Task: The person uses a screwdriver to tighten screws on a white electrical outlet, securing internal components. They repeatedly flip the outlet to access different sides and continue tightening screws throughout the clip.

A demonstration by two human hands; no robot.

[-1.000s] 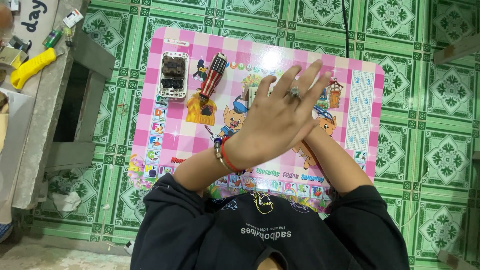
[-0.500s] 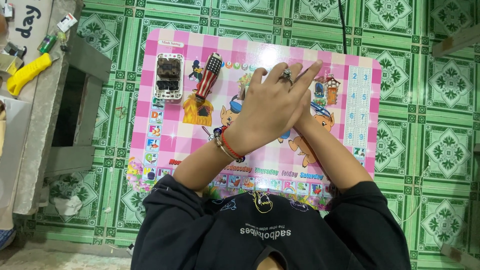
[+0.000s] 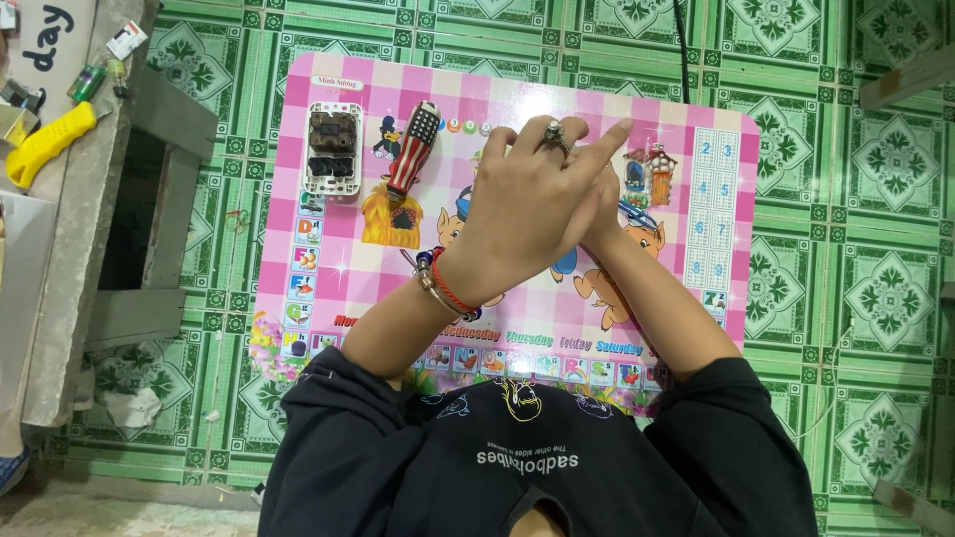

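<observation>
Place: a home floor used as a small repair spot.
Floor: glossy green patterned ceramic tiles (image 3: 875, 298) all around.
Work surface: low pink checked children's table with cartoon pictures (image 3: 328, 268) at centre.
At 11 o'clock: white plastic socket module with dark inserts (image 3: 333, 147), striped-handled screwdriver (image 3: 412, 149).
At 9 o'clock: grey concrete ledge (image 3: 60, 229) with a yellow plastic-handled tool (image 3: 45, 144).

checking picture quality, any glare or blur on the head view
Head view: a white glare patch on the glossy pink checkered board just above the left hand; the hands look sharp, the right hand mostly hidden beneath; wide-angle lens bends the green patterned floor tiles at the edges.
</observation>
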